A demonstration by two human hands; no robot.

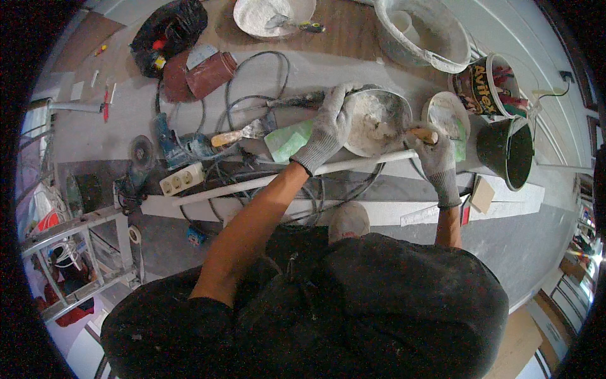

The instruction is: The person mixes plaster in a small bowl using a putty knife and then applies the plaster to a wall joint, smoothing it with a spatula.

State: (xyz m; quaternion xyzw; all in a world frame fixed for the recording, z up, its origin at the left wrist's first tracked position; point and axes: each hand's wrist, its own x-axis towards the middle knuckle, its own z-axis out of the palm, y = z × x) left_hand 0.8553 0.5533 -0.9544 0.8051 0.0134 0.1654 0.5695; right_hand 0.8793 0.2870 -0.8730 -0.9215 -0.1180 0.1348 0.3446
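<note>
In a grey knit glove, my left hand (332, 126) is closed on the left rim of a round bowl (399, 106). Pale, lumpy plaster (375, 120) covers much of the bowl's inside. My right hand (437, 158), gloved too, grips a wooden-handled tool (424, 135) at the bowl's right side; its working end cannot be made out. Just beyond that hand is a smaller plaster-smeared round container (447, 104). A putty knife (243, 133) with a wooden handle lies left of my left hand, near a green sheet (287, 142).
A white pipe (252, 184) and black cables (319, 192) lie before me. Left are an angle grinder (142, 155), socket strip (182, 179) and ladder (95, 243). Right stand a black bucket (505, 151) and tool-filled bucket (483, 85). Farther off are a tub (435, 60) and powder bowl (243, 22).
</note>
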